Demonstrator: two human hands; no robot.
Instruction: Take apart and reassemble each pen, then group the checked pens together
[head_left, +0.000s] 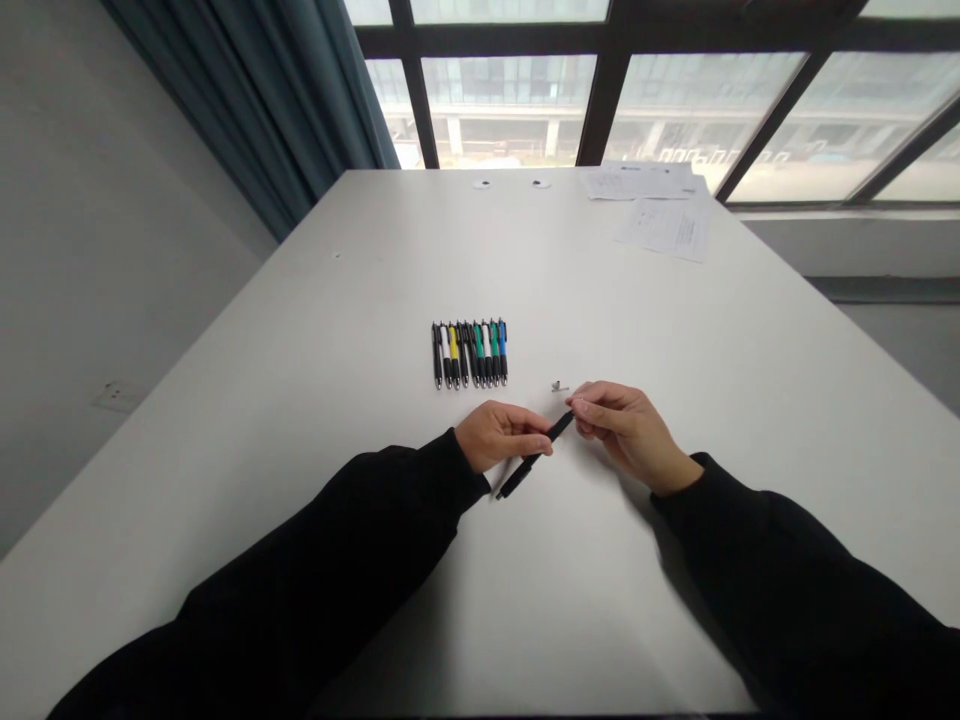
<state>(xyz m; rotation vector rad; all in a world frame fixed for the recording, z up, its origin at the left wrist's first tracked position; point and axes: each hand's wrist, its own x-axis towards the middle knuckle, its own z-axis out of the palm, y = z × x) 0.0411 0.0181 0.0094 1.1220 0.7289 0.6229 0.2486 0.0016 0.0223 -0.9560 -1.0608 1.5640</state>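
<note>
We note the black pen (529,458) first, nearest to us, held tilted above the white table between both hands. Its matte barrel runs from the closed left hand (501,437), whose fingers curl around the middle, to the right hand (619,428), whose thumb and fingertips pinch the far end. The near end juts out past the left hand, toward us. Whether the pen is whole or parted inside the left hand's grip, we cannot tell. Both hands are bare, and black knit sleeves (780,570) cover the arms to the wrists.

Just beyond the right fingertips, a tiny metallic piece (556,386) lies on the smooth table (225,400); it is too small to identify. Further on, ten or so slim click pens (469,354) lie side by side in a tight row, tips toward us, with glossy barrels in black, white, yellow, green and blue, and metal tips.

Farther still are two small white round discs (481,184) and printed paper sheets (666,226) near the table's far edge. Beyond stand a dark-framed window (510,90) and a heavy teal curtain (247,90).
</note>
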